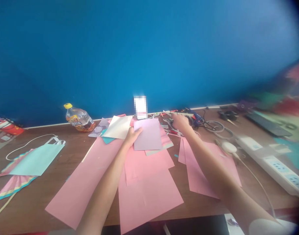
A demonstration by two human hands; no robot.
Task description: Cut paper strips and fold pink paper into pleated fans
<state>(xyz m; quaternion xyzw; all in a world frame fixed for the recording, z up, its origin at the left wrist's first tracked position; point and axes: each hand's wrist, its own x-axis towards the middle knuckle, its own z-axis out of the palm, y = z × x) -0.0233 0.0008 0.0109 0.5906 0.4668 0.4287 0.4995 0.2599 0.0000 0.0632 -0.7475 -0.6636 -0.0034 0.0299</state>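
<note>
My left hand (133, 136) pinches the left edge of a lavender sheet of paper (149, 137), thumb on top and the other fingers hidden beneath. Pink sheets (149, 199) lie under and in front of it. A cream sheet (117, 126) rests just left of this hand. Farther right, my right hand (180, 122) reaches into a cluttered pile of paper scraps (172, 130) by the wall. Its fingers are curled, and what they grip is too small and blurred to make out. More pink paper (205, 169) lies beneath the right forearm.
A tilted plastic bottle (79, 119) with a yellow cap stands back left. On the left lies a pale green bag-shaped paper piece (38, 158) with folded striped paper. A power strip (274, 163), a white charger (229, 147) and coiled cable (216, 127) occupy the right.
</note>
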